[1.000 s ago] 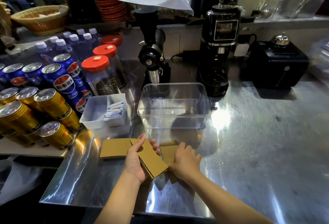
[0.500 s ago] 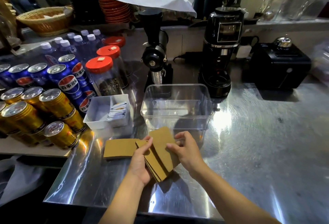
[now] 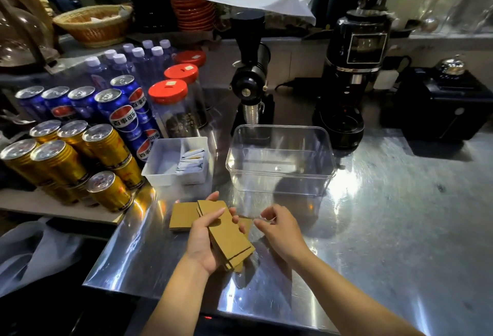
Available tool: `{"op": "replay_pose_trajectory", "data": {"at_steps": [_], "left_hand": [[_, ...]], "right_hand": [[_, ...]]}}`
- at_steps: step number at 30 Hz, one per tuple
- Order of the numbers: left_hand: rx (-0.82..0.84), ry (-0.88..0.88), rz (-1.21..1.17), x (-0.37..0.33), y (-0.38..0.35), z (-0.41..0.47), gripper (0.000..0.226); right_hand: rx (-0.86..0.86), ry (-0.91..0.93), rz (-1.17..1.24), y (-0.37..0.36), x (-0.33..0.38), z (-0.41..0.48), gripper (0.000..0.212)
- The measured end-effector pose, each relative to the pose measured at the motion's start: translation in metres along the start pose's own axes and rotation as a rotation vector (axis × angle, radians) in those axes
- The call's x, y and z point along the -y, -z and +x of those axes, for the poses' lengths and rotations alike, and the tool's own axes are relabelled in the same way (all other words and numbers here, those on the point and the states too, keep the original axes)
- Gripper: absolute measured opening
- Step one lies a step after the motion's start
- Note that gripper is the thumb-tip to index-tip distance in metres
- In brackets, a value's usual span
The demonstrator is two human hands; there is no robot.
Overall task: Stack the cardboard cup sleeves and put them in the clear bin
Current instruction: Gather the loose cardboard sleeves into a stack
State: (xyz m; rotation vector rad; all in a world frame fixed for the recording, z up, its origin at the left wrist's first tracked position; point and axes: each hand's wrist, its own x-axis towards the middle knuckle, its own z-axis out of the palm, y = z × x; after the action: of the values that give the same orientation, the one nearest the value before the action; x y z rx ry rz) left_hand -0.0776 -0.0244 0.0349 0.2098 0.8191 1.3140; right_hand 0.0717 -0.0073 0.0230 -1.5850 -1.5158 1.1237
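Note:
My left hand (image 3: 204, 239) holds a stack of flat brown cardboard cup sleeves (image 3: 226, 234) just above the steel counter, thumb across the top. Another sleeve (image 3: 182, 215) lies flat on the counter to the left of the stack, and a corner of one more (image 3: 246, 225) shows under my fingers. My right hand (image 3: 280, 231) hovers to the right of the stack, fingers loosely curled and apart, holding nothing. The clear bin (image 3: 280, 173) stands empty just beyond both hands.
A white tray (image 3: 170, 173) with sachets sits left of the bin. Gold cans (image 3: 66, 159), blue cans (image 3: 122, 114) and red-lidded jars (image 3: 170, 106) crowd the left. Two black grinders (image 3: 250, 79) (image 3: 352, 74) and a black box (image 3: 442, 103) stand behind.
My right hand laid a sleeve onto the stack in my left hand, then let go and drew back to the right. The stack now lies flatter in my left hand.

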Motion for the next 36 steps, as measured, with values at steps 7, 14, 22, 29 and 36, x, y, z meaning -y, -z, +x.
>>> {"op": "replay_pose_trajectory", "data": {"at_steps": [7,14,22,29,36], "left_hand": [[-0.05,-0.026,-0.021,-0.016,0.012,-0.011,0.02],[-0.13,-0.043,-0.028,-0.021,0.026,-0.019,0.027],[-0.125,-0.037,-0.032,-0.017,0.026,-0.013,0.026],[-0.071,-0.07,0.01,-0.013,0.013,-0.003,0.021],[-0.05,0.013,0.079,-0.009,0.001,0.011,0.015]], "right_hand": [[0.103,0.007,-0.47,-0.025,-0.003,0.01,0.068],[0.242,0.086,-0.691,-0.037,-0.004,0.018,0.089],[0.191,0.034,-0.682,-0.027,-0.001,0.022,0.076],[0.107,-0.071,-0.06,-0.005,-0.029,0.01,0.041],[-0.059,0.074,0.358,0.061,-0.012,0.02,0.022]]}}
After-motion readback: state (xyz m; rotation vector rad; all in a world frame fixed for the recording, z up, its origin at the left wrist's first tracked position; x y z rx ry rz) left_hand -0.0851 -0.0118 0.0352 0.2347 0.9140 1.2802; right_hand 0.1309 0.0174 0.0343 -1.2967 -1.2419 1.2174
